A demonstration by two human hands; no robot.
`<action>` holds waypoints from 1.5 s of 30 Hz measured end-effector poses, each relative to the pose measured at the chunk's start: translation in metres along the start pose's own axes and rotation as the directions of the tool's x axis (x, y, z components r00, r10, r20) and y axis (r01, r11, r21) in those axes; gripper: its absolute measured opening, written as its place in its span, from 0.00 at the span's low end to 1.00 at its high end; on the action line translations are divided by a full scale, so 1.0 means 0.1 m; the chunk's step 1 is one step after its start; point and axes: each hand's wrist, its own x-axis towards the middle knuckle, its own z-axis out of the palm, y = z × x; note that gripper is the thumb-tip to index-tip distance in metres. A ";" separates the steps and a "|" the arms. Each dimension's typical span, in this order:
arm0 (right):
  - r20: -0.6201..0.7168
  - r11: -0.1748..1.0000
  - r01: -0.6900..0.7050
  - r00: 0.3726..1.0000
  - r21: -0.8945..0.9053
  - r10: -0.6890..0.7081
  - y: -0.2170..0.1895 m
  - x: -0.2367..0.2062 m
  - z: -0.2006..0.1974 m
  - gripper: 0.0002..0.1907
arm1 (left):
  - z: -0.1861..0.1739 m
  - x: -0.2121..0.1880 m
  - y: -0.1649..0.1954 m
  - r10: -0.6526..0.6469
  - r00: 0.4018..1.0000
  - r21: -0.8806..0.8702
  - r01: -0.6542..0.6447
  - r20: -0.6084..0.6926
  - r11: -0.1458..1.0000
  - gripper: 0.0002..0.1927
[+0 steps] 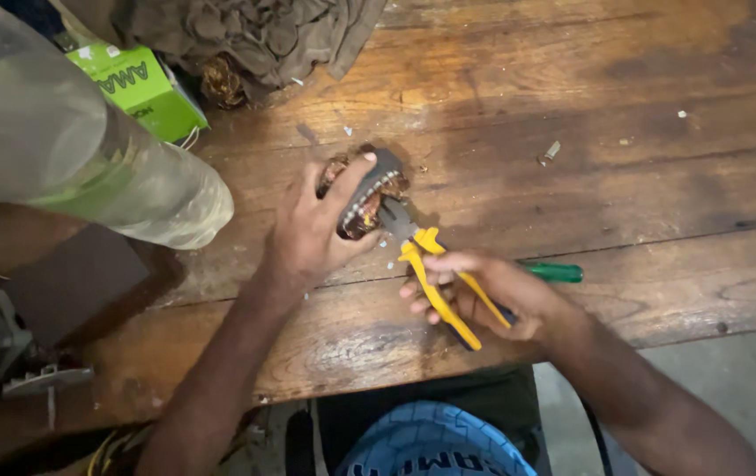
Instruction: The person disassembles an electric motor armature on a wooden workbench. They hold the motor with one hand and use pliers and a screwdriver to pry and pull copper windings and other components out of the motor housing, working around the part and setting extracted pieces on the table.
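My left hand (pixel 312 234) grips a small motor stator (pixel 367 196), a dark ring with copper windings and a row of pale teeth, held on the wooden table (pixel 572 132). My right hand (pixel 484 295) holds yellow-handled pliers (pixel 435 269); their grey jaws touch the stator's right side. A green-handled screwdriver (pixel 554 271) lies on the table just behind my right hand, partly hidden by it.
A large clear plastic bottle (pixel 69 150) lies at the left, very near the camera. Behind it sits a green box (pixel 144 88). A crumpled brown cloth (pixel 254 35) and another copper-wound part (pixel 223 81) are at the back. Small debris dots the table.
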 end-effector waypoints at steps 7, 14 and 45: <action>-0.094 0.989 -0.070 0.994 -0.127 0.059 -0.17 -0.06 0.15 0.23 | 0.00 0.06 0.03 0.008 1.000 -0.005 -0.008 0.013 1.000 0.51; -0.224 0.929 -0.115 0.974 -0.352 0.035 -0.20 0.00 0.10 0.22 | 0.00 0.09 0.03 0.002 1.000 0.035 -0.003 0.016 0.999 0.51; -0.353 0.060 -0.349 0.906 -0.935 -0.233 -0.66 0.16 0.47 0.20 | 0.02 0.25 -0.17 -0.004 0.999 0.047 0.002 0.039 0.999 0.50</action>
